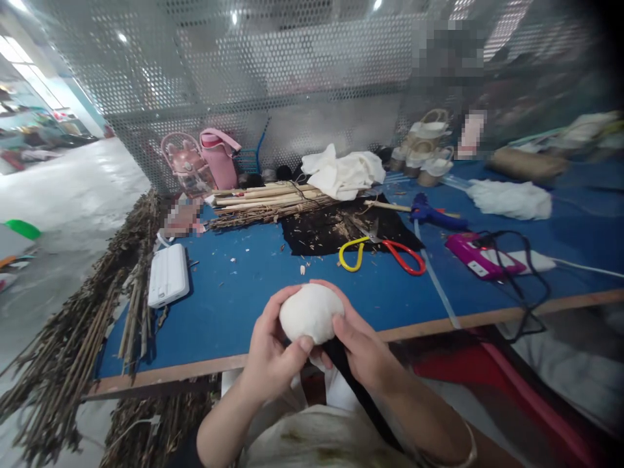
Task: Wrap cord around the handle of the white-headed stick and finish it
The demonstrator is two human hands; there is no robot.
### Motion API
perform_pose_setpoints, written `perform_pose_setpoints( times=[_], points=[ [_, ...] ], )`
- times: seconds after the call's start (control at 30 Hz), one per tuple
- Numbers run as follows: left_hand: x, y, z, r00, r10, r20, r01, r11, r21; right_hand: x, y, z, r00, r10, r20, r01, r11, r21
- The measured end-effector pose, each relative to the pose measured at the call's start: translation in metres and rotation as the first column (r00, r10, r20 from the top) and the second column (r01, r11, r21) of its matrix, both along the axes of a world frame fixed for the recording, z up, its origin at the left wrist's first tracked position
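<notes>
A round white padded ball [312, 312], smooth like stuffed cloth, sits between my two hands just over the table's front edge. My left hand [273, 344] is wrapped round its left side, with the thumb pressed on the lower front. On the other side my right hand [358, 344] grips it, thumb on the lower right of the ball. A black strap [358, 390] runs down from beneath the ball past my right wrist; where it begins is hidden. Scissors [377, 247] with one yellow and one red handle lie open beyond the ball.
Bundled sticks [273, 201], a black cloth [312, 234] with wood scraps and a white cloth [341, 170] lie at the back. A blue glue gun [433, 213] and a purple power strip [482, 257] with cables are right. A white power bank [168, 275] and dry branches [97, 299] are left.
</notes>
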State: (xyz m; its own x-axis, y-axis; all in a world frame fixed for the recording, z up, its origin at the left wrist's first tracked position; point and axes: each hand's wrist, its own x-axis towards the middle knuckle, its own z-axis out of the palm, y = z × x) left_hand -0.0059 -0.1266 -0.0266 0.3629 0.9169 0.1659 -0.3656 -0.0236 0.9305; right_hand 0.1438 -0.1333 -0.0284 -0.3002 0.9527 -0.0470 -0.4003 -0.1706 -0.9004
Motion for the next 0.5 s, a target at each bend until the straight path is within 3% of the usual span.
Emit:
perform_pose_setpoints(
  times=[0.07,0.13,0.17,0.23,0.3,0.37,0.5],
  points=[
    [0.001,0.000,0.002,1.000,-0.007,-0.029,0.007,1.000,-0.007,0.000,0.002,-0.002,0.993,-0.068,0.100,0.060,0.995,0.085],
    [0.002,0.000,0.004,0.997,0.039,-0.060,-0.036,0.998,0.043,-0.002,0.001,-0.004,0.931,-0.262,0.254,0.197,0.947,0.254],
    [0.003,0.000,0.004,0.996,0.055,-0.066,-0.050,0.996,0.072,-0.004,0.000,-0.005,0.866,-0.381,0.325,0.250,0.891,0.378],
    [0.005,-0.002,0.002,0.995,0.080,-0.060,-0.073,0.991,0.113,-0.007,-0.006,-0.007,0.735,-0.546,0.402,0.226,0.756,0.614],
    [0.006,-0.005,0.000,0.991,0.121,-0.056,-0.112,0.984,0.139,-0.009,-0.014,-0.007,0.706,-0.569,0.422,0.122,0.685,0.718],
    [0.006,-0.007,0.000,0.986,0.153,-0.059,-0.141,0.975,0.170,-0.007,-0.020,-0.004,0.774,-0.477,0.416,0.087,0.732,0.676],
    [0.002,-0.010,0.002,0.987,0.080,-0.138,-0.044,0.968,0.248,0.005,-0.017,0.005,0.903,-0.255,0.345,0.088,0.897,0.434]
  ],
)
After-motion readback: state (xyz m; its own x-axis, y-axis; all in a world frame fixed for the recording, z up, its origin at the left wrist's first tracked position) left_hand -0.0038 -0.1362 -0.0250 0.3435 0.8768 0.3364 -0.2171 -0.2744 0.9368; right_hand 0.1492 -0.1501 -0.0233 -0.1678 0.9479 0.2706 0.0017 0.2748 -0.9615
